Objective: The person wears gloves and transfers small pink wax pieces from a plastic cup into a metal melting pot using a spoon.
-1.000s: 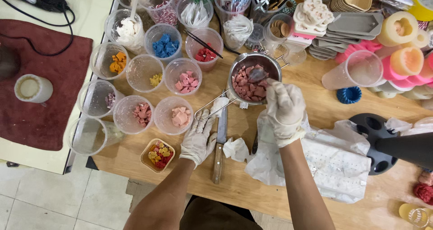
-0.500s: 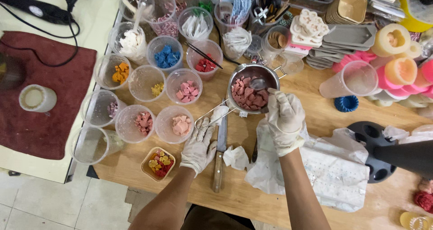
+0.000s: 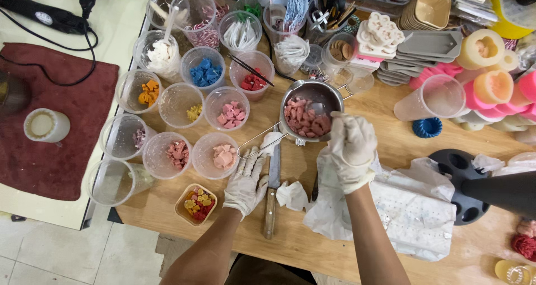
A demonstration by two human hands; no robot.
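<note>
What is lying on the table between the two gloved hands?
In the head view, a knife and a crumpled white wad lie between the left hand and the right hand.

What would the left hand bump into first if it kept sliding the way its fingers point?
Probably the wire handle of the metal pot. The left hand lies flat on the wooden table, fingers pointing up toward it, apparently just short of it. The knife lies alongside, not in the way.

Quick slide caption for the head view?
Gloved right hand stirs pink wax chunks in a metal pot; left hand steadies its wire handle.
</note>
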